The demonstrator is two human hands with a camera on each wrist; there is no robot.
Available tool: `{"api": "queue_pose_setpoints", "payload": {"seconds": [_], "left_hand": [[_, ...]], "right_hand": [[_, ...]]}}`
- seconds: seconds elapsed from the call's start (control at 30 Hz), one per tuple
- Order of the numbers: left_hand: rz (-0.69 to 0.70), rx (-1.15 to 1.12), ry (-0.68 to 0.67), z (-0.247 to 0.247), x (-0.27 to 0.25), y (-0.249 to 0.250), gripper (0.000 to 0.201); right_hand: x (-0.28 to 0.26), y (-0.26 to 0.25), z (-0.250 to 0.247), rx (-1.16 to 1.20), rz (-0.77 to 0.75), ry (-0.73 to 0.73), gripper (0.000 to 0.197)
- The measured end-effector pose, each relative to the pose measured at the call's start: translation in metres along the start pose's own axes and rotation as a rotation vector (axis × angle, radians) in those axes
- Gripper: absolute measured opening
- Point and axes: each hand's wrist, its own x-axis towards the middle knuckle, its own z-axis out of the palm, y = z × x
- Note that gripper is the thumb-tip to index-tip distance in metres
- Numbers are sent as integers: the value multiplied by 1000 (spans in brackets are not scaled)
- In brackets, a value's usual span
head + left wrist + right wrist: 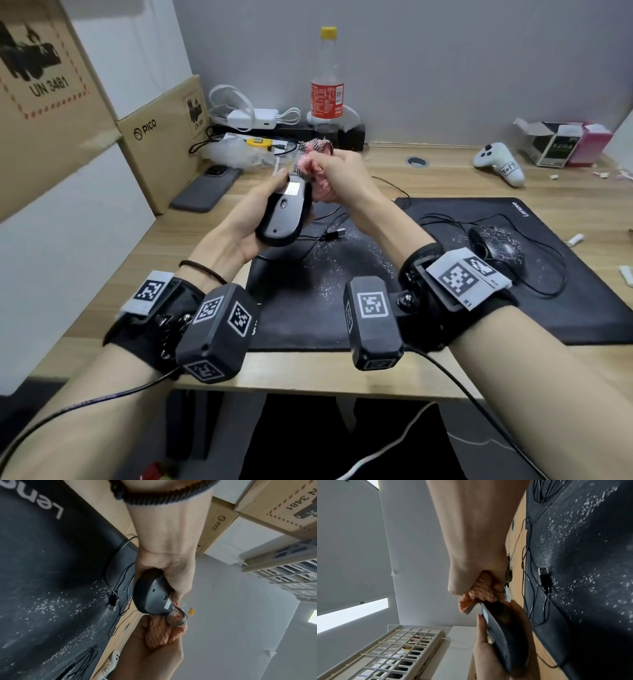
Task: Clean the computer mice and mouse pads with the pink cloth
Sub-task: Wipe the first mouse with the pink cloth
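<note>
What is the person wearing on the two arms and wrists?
Both forearms are bare, with no sleeves. Each wrist has a black strap carrying a boxy black camera with black-and-white square markers. White marker tags sit on top of the straps; the right tag reads R1. A black cable runs back from each camera. The left wrist also has a thin black braided bracelet.

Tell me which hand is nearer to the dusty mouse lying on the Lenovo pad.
Right. The right hand, gripping the pink cloth, is raised up-left of that mouse; the left hand, holding the other mouse, sits farther left.
</note>
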Motion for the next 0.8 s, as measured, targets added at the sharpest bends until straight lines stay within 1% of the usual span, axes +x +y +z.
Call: {"api": "queue_pose_setpoints", "payload": {"seconds": [0.1, 0.2, 0.27, 0.33, 0.4, 0.47, 0.5, 0.57, 0.6, 0.67, 0.73, 0.77, 0.8], "left_hand": [[-31, 7, -6, -1, -1, -3, 30], [-67, 52, 24, -4, -1, -6, 32], [-69, 59, 44, -5, -1, -5, 32], [-60, 20, 54, -5, -1, -3, 31], [-51, -27, 62, -3, -2, -1, 31], [-54, -86, 91, -2, 0, -1, 34], [-67, -139, 107, -1, 0, -1, 35], [-105, -233, 156, -2, 1, -3, 39], [-131, -259, 174, -2, 0, -4, 43], [-174, -303, 212, -4, 2, -6, 53], [-174, -292, 255, -3, 6, -7, 51], [-164, -271, 252, 0, 4, -5, 48], [-147, -250, 236, 2, 3, -3, 47]], "right_hand": [[-4, 7, -2, -24, 21, -58, 8], [-5, 9, -6, 0, 93, -62, 17], [-7, 11, -12, 0, 128, -116, 20], [-9, 14, -16, 11, 139, -162, 18], [-7, 18, -17, 24, 140, -130, 20], [-3, 18, -17, 49, 136, -30, 24], [-1, 18, -18, 69, 116, 8, 23], [-2, 16, -20, 112, 71, 28, 24], [-4, 15, -22, 120, 57, 3, 26], [-9, 14, -23, 64, 58, -121, 25], [-14, 14, -22, -22, 73, -256, 25], [-16, 16, -21, -51, 75, -276, 27], [-16, 16, -21, -57, 77, -256, 28]]}}
